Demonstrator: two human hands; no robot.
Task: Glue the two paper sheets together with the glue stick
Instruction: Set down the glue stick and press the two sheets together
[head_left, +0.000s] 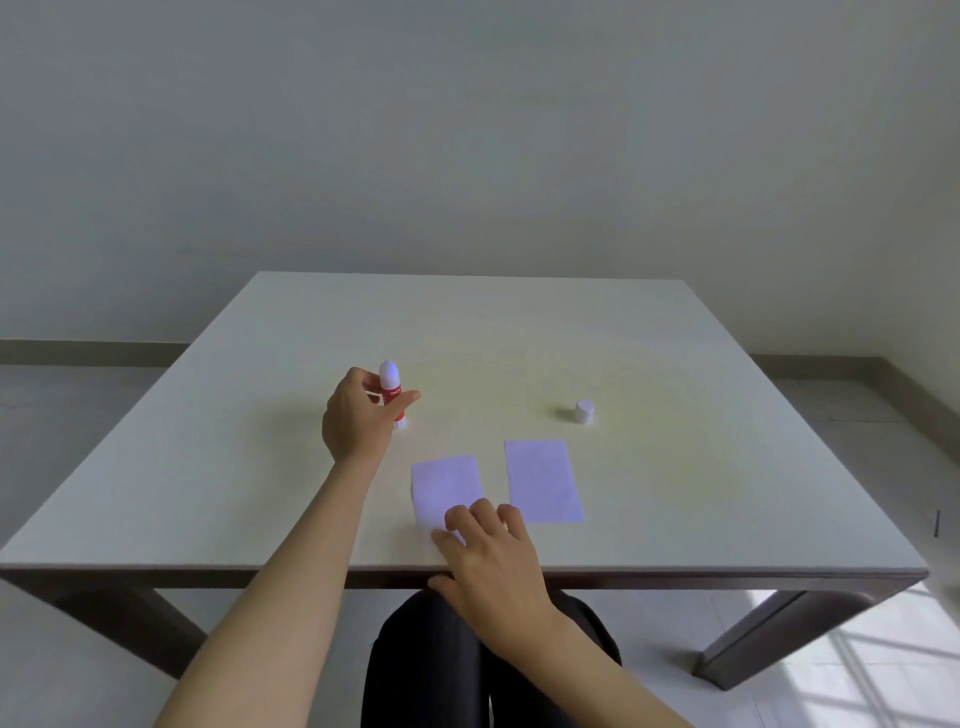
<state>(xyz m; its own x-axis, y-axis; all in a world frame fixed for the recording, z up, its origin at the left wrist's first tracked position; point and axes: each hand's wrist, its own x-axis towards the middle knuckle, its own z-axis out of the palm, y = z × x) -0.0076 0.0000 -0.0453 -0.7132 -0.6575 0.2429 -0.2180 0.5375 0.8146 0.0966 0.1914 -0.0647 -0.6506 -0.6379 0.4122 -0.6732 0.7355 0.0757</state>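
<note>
L hand (358, 421) gripping uncapped glue stick (390, 391) upright, R hand (488, 561) fingers flat pinning near sheet (448, 486); next prob bring glue to it w/o smearing.

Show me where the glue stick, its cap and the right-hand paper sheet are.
glue stick (390, 387): head view, red body below the tip
cap (584, 411): head view, side wall
right paper sheet (543, 480): head view, middle

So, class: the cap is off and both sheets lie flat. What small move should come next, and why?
Probably bring the glue stick over to the left sheet and rub it on. The left hand grips the stick upright on the table, its cap standing apart, and the right hand pins that sheet's near edge. The right sheet lies beside it, untouched.
</note>
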